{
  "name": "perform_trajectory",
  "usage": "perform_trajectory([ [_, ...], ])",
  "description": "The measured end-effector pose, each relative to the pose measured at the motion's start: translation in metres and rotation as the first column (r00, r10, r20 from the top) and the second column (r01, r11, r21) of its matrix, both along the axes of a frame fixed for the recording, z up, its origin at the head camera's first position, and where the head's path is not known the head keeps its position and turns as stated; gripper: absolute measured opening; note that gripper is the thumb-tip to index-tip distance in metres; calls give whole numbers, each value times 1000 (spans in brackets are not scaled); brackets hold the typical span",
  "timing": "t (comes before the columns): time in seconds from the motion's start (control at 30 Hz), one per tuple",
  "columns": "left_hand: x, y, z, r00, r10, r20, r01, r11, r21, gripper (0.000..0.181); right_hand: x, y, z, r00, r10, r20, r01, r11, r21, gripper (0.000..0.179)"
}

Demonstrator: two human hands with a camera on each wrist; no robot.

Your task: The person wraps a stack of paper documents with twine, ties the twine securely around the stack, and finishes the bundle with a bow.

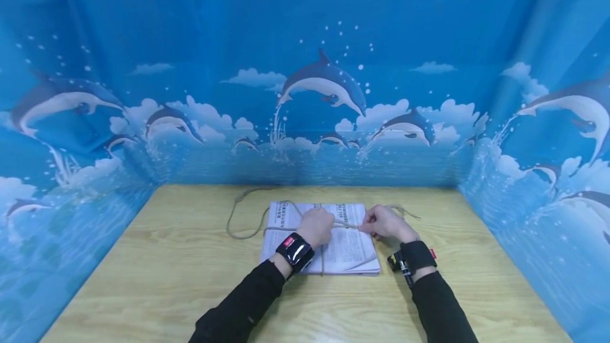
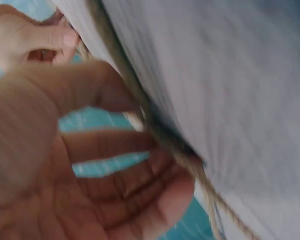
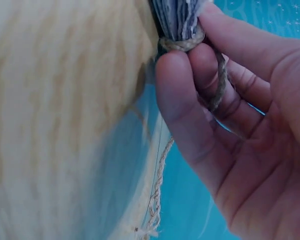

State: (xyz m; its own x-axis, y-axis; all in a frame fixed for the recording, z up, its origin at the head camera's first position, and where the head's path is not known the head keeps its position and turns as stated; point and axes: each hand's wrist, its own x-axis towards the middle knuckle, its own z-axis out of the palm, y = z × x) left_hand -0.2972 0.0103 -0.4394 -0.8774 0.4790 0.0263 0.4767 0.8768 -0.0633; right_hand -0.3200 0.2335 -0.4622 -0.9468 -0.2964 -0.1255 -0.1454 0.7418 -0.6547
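A folded stack of newspapers (image 1: 350, 253) lies on the table with a thin tan rope (image 2: 230, 212) running across it both ways. Above the middle of the stack, my left hand (image 1: 316, 225) pinches the rope between thumb and fingers, as the left wrist view shows. My right hand (image 1: 389, 224) is at the stack's right edge. There its thumb and fingers (image 3: 177, 80) grip the rope where it wraps round the paper's edge. The rope's crossing is hidden under the left hand.
A loose loop of the rope (image 1: 228, 221) curves over the wooden table (image 1: 157, 269) left of the stack. Another rope end (image 1: 410, 213) lies beyond the right hand. Blue dolphin-print curtains (image 1: 238, 158) close in the back and both sides.
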Motion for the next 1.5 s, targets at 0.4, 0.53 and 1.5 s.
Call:
perform_trajectory([
  [0.4, -10, 10, -7, 978, 174, 117, -192, 969, 159, 25, 1, -2, 2, 1000, -1, 4, 1, 1000, 8, 15],
  [0.53, -9, 11, -8, 970, 188, 153, -214, 961, 178, 33, 1, -3, 1, 1000, 5, 12, -5, 1000, 5, 16],
  [1.5, -21, -26, -7, 986, -32, 162, -43, 898, 439, 24, -1, 1, 0, 999, 17, 41, -16, 1000, -24, 14],
])
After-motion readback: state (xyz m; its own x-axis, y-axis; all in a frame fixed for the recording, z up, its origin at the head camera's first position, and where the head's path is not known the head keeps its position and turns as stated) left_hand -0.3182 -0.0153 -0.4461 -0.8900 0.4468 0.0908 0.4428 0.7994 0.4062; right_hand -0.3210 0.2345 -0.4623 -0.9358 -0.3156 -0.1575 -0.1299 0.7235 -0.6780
